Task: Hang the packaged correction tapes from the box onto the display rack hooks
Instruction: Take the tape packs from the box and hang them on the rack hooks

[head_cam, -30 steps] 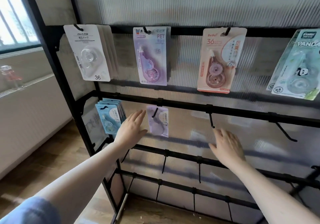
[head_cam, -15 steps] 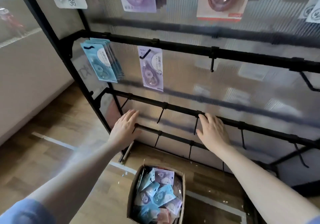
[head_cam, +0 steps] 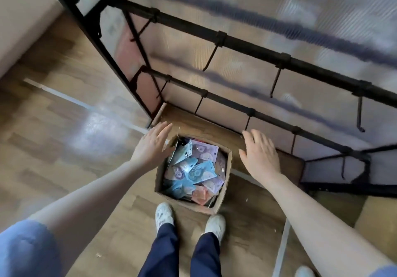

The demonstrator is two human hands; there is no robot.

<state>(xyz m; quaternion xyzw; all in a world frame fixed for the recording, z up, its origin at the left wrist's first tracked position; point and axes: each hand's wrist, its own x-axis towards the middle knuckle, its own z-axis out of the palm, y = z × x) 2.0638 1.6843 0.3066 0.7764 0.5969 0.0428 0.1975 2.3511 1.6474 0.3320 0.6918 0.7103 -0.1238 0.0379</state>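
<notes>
Two hands, left hand point(head_cam: 153, 145), right hand point(head_cam: 258, 155), fingers spread, empty, above box point(head_cam: 223, 193); correction tapes point(head_cam: 193, 167) blurred

Both hands have dropped from the rack bars: left hand point(head_cam: 153, 145) and right hand point(head_cam: 258, 155) now flank the box point(head_cam: 160, 182), fingers spread.

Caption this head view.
Both empty hands, left and right, reach toward brown cardboard box of packaged correction tapes.

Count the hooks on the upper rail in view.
4, all bare, left to right along the upper rail: first hook by the rack's left post, second hook, third hook, fourth hook near the right edge. More may lie out of frame.
</notes>
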